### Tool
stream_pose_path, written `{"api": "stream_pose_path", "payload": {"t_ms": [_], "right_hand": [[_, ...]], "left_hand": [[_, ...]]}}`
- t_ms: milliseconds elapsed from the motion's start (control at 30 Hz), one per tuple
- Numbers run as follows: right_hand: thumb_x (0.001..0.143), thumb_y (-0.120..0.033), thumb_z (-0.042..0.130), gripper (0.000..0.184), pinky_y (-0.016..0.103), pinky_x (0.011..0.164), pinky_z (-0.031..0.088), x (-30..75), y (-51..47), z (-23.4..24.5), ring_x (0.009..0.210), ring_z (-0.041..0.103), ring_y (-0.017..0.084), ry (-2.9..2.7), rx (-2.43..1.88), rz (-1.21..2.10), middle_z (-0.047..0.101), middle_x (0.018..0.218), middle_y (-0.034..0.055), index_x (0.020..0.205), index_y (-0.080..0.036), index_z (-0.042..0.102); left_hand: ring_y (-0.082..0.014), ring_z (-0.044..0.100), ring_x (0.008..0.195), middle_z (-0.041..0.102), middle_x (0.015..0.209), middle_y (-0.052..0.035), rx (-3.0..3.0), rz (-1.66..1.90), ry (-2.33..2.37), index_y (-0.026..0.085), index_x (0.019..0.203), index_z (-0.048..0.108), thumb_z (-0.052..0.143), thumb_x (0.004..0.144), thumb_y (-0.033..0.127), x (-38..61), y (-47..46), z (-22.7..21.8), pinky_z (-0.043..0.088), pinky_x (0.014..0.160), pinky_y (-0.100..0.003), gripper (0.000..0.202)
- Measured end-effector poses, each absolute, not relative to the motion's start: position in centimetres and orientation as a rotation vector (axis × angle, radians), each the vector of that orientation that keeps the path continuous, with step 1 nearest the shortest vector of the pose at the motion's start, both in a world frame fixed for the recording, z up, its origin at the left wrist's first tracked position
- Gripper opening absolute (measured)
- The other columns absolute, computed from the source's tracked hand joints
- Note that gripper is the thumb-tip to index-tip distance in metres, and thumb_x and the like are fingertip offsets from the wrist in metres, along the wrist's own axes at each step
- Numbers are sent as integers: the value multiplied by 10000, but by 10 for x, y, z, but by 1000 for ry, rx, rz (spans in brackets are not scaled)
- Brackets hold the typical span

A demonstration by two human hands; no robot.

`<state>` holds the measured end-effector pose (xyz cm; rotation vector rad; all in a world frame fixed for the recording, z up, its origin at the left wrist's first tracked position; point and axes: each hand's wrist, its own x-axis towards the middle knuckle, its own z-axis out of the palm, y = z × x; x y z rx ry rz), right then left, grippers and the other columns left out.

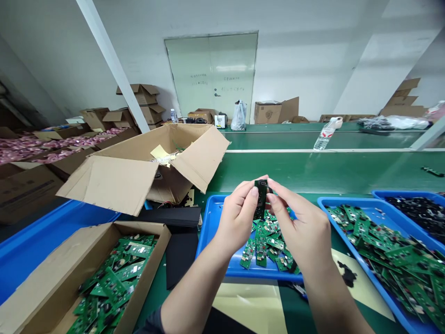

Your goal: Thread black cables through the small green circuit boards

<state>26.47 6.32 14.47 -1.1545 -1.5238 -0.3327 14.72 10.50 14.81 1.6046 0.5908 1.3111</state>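
Upright above the middle blue tray (217, 204) is a narrow dark circuit board (260, 204) with a small metal-rimmed port at its top end. My left hand (237, 213) grips it along its left edge, thumb in front and fingers behind. At the board's upper right edge, the thumb and index finger of my right hand (302, 222) are pinched around a small black part (270, 189); its exact kind is hard to make out. Loose green circuit boards (261, 243) lie in the tray below both hands.
A cardboard box of green boards (158, 260) stands at left, with black sheets (181, 250) beside it. Behind is a large open carton (121, 174). At right are a blue tray of boards (325, 202) and another holding black parts (417, 211). A bottle (324, 137) stands farther back.
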Motion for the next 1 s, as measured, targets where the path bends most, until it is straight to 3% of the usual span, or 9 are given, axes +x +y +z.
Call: {"api": "stream_pose_path", "payload": {"t_ms": [133, 233, 300, 367, 433, 533, 767, 1000], "right_hand": [[929, -169, 524, 304, 257, 734, 596, 263, 61, 145, 830, 740, 186, -1524, -1162, -292, 768, 1017, 70, 1181, -175, 694], [930, -189, 524, 475, 258, 638, 580, 265, 61, 144, 628, 686, 150, -1529, -1226, -215, 767, 806, 16, 1403, -219, 507], [925, -203, 537, 544, 263, 607, 565, 270, 61, 145, 565, 640, 143, -1537, -1245, -183, 738, 723, -7, 1458, -223, 426], [919, -217, 551, 424, 283, 632, 564, 277, 62, 146, 621, 660, 156, -1571, -1214, -186, 740, 759, 16, 1343, -214, 565], [910, -221, 564, 234, 306, 670, 564, 284, 63, 148, 699, 687, 177, -1603, -1175, -196, 748, 812, 41, 1093, -208, 709], [901, -205, 580, 142, 309, 681, 553, 292, 64, 151, 748, 696, 188, -1593, -1169, -203, 748, 814, 44, 888, -208, 722], [892, -178, 598, 125, 320, 712, 552, 298, 66, 150, 765, 690, 192, -1602, -1147, -300, 735, 806, 39, 861, -217, 712], [881, -105, 584, 205, 439, 959, 533, 296, 69, 147, 749, 667, 162, -1710, -1025, -348, 709, 807, 10, 928, -247, 725]], "left_hand": [[-191, 654, 945, 701, 1054, -96, 1591, 1320, 583, 161, 1120, 711, 497, 948, 320, 147, 105, 150, 532, 803, -257, 317], [-168, 663, 818, 702, 980, -89, 1559, 1299, 618, 151, 1121, 708, 522, 933, 363, 146, 106, 151, 553, 747, -262, 340], [-153, 663, 751, 692, 985, -93, 1524, 1254, 630, 140, 1130, 700, 526, 926, 384, 145, 106, 152, 565, 706, -266, 362], [-146, 663, 732, 684, 998, -96, 1515, 1213, 632, 136, 1122, 700, 529, 923, 394, 143, 107, 154, 567, 684, -262, 368], [-134, 650, 710, 685, 960, -86, 1543, 1197, 633, 138, 1098, 709, 524, 929, 387, 141, 107, 155, 555, 669, -246, 354], [-111, 606, 653, 669, 885, -68, 1640, 1178, 621, 138, 1052, 719, 501, 946, 355, 138, 106, 158, 523, 621, -223, 325], [-117, 522, 655, 536, 716, -4, 2020, 928, 618, 155, 829, 648, 444, 967, 239, 129, 108, 164, 440, 613, -227, 260], [-101, 458, 603, 483, 664, 28, 2103, 707, 567, 160, 799, 567, 411, 981, 240, 120, 110, 170, 374, 573, -215, 253]]}}
